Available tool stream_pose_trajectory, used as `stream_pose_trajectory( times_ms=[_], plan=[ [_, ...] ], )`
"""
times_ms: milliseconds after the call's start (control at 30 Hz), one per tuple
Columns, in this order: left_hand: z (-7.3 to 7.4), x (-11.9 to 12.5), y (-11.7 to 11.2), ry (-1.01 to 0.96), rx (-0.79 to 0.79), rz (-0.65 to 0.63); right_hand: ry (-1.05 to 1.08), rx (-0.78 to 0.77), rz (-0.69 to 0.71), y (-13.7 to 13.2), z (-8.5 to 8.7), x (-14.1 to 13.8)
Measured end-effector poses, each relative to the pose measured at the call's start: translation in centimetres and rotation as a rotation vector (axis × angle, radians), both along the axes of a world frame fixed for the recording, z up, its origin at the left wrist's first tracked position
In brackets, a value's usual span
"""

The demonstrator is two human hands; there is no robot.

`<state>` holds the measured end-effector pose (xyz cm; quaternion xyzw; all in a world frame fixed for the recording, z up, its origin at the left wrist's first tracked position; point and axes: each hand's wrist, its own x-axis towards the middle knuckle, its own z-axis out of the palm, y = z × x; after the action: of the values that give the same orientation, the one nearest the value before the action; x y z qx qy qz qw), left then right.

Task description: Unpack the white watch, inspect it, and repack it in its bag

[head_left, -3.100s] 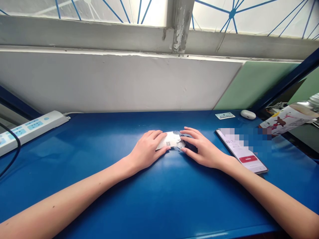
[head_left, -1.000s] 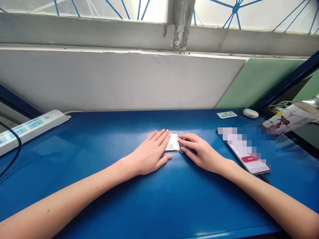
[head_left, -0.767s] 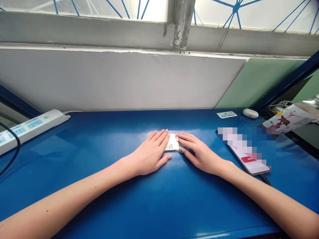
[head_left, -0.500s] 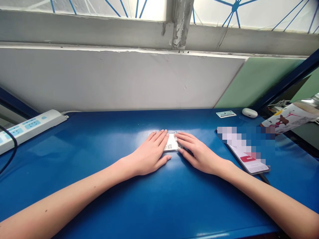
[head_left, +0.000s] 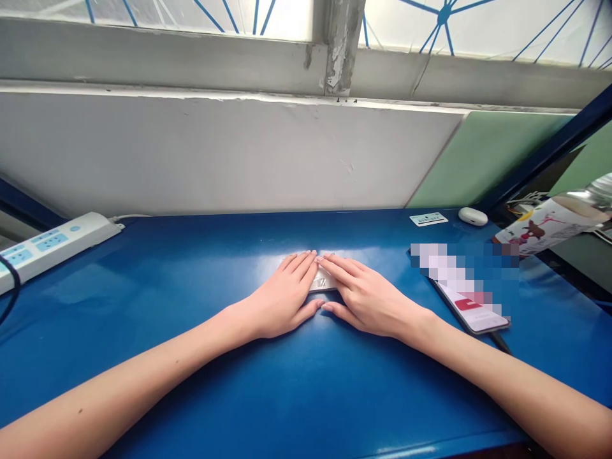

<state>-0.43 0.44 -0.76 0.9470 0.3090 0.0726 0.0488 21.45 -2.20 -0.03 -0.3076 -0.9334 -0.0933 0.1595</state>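
Observation:
Both of my hands lie flat, palms down, side by side on the blue table point(head_left: 191, 382), near its middle. My left hand point(head_left: 282, 296) has its fingers stretched out over the left part of a small white packet point(head_left: 322, 280). Over the packet's right part rests my right hand point(head_left: 366, 296), fingers also straight and together. Only a thin strip of the packet shows between the two hands. The fingertips of both hands nearly touch.
A phone point(head_left: 471, 296) with a lit screen lies right of my right hand. Behind it are a small white card point(head_left: 429, 218) and a white earbud case point(head_left: 473, 216). A white power strip point(head_left: 48, 242) sits far left, a printed pouch point(head_left: 549, 226) far right. A white wall panel bounds the back.
My right hand slid left over the packet and flattened, so most of the packet is now covered. The left hand stayed flat in place. Earlier, both hands held the packet more loosely.

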Motion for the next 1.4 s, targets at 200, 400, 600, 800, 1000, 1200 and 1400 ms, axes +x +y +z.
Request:
stream_pose_trajectory(
  times_ms=[200,400,600,800,1000,1200,1400],
  plan=[
    [-0.3,-0.1,0.1,-0.072,0.011,0.004,0.186,-0.082,-0.022,0.3,-0.6,0.1],
    [-0.1,-0.2,0.0,-0.153,-0.013,0.020,0.554,-0.286,-0.242,0.5,-1.7,0.4],
    [0.0,-0.3,0.0,-0.174,-0.018,0.023,0.505,-0.185,-0.204,0.3,-1.6,0.4],
    [0.1,-0.2,0.0,-0.159,-0.020,0.018,0.456,-0.122,-0.173,0.3,-1.8,0.6],
    [0.2,0.1,-0.1,-0.087,0.003,0.027,0.195,-0.088,-0.085,0.7,-0.8,0.4],
    [0.3,0.3,-0.2,-0.047,0.007,0.031,0.127,-0.119,-0.073,0.4,-0.5,0.3],
    [-0.1,0.1,-0.2,-0.078,-0.011,0.041,0.150,-0.114,-0.090,-0.1,-0.9,0.2]
  ],
)
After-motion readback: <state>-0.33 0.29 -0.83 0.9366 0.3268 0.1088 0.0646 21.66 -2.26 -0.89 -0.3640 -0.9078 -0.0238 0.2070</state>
